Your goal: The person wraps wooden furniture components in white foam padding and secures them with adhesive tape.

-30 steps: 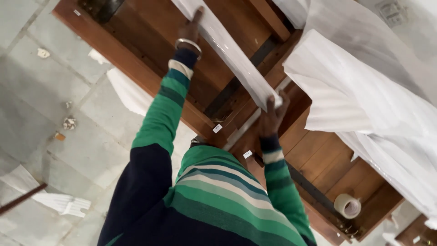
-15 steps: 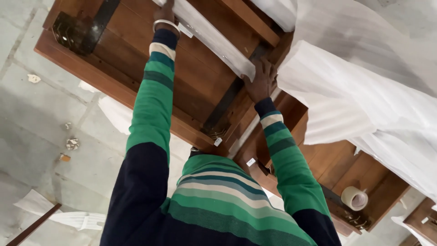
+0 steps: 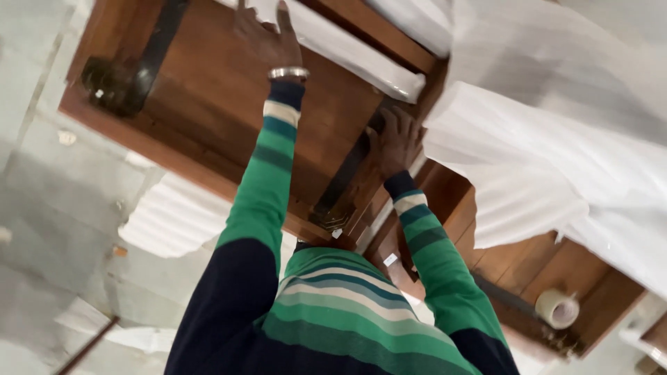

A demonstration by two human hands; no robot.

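Foam-wrapped rail [image 3: 347,48] lies slantwise across the upturned wooden furniture panel [image 3: 208,104]. Left hand [image 3: 267,38] rests open, fingers spread flat on the wrap's upper stretch. Right hand [image 3: 394,139] presses, fingers loosely spread, on the dark metal bracket [image 3: 344,184] just below the rail's end.

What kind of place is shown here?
Probably a furniture workshop or packing area: brown wooden furniture pieces, white foam wrapping sheets and a roll of tape, on a grey tiled floor.

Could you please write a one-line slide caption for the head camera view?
Left hand on a white foam-wrapped bar, right hand on an upturned wooden table.
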